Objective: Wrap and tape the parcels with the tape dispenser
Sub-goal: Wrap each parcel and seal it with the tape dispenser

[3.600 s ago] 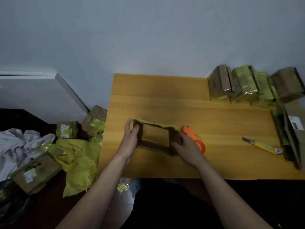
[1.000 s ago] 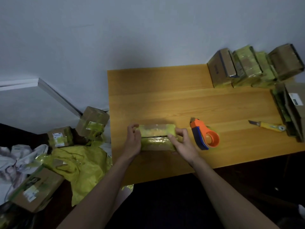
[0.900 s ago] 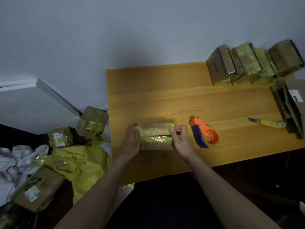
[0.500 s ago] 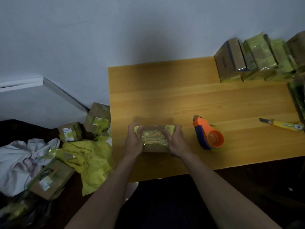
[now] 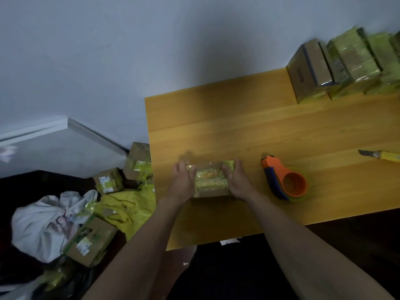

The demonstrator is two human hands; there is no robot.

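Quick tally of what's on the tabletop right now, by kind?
Parcel held in both hands: 1
Finished parcels visible in the far-right row: 4, the row runs off frame
Tape dispenser: 1
Utility knife: 1
Total: 7 visible

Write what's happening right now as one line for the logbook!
left hand: holds parcel | right hand: holds parcel | tape dispenser: lying on table, untouched | knife: on table

A yellow-taped cardboard parcel [image 5: 211, 180] lies on the table edge, orange tape dispenser [image 5: 284, 179] just right.
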